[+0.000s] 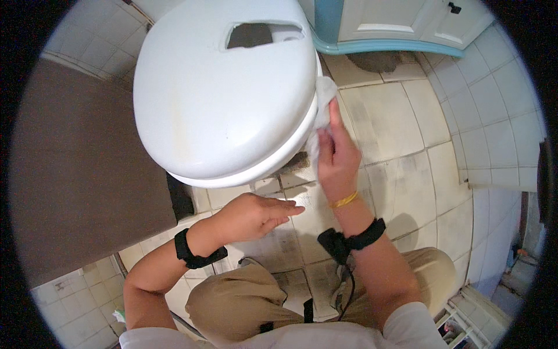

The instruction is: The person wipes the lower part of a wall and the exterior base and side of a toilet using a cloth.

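A white toilet [226, 104] with its lid down fills the upper middle of the view; an opening shows near the back of the lid. My right hand [340, 152] holds a crumpled white cloth or tissue [324, 100] against the right side of the seat and rim. Some of the white material hangs below the fingers. My left hand [259, 216] is in front of the toilet, above the floor, with fingers extended and nothing in it. Both wrists wear black straps, and a yellow band circles the right one.
A brown panel [96, 161] stands close on the left. A white and light-blue cabinet [383, 26] is at the upper right, above a dark patch on the tiled floor [388, 118]. White tiled wall [492, 104] runs along the right. A white rack [464, 323] is at the lower right.
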`<state>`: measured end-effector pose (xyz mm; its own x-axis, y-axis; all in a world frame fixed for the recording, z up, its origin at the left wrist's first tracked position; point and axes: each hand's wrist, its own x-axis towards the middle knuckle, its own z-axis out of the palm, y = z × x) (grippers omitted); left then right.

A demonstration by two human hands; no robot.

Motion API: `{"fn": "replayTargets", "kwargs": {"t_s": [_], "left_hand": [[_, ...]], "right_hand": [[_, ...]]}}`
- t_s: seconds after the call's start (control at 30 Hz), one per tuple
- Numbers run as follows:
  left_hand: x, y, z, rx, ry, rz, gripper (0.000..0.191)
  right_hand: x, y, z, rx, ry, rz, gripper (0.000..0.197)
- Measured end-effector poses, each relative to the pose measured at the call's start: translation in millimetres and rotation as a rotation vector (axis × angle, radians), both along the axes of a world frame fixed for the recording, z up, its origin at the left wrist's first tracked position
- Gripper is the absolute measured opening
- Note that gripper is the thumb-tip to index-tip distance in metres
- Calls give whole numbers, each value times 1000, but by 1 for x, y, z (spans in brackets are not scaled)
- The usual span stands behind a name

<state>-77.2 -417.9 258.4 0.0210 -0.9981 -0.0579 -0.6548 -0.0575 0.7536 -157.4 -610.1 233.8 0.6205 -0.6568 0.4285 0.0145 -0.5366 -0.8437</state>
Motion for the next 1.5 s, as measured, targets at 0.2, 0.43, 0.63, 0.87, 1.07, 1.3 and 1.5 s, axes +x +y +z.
{"fn": "replayTargets", "kwargs": {"t_s": [0.2, 0.43, 0.63, 0.87, 1.07, 1.3, 1.5], "left_hand": [[-5, -26, 80, -18, -171, -77, 39], [-14, -63, 161, -17, -551, -25, 45], [-23, -87, 206, 121, -756, -32, 44], [-16, -121, 196, 238, -953, 26, 45], [4, -135, 175, 263, -909, -43, 43], [11, -144, 156, 330, -1027, -76, 61], [8, -132, 141, 408, -1050, -74, 49]], "right_hand": [[14, -44, 12, 133, 221, 73, 52], [5, -28, 20, 234, 117, 126, 53], [46, -80, 22, 172, 146, 170, 47], [29, -69, 12, 349, 99, 159, 48], [53, -82, -6, 344, 108, 207, 48], [94, -92, -60, 408, 32, 204, 51], [72, -52, -63, 590, 66, 215, 64]]}}
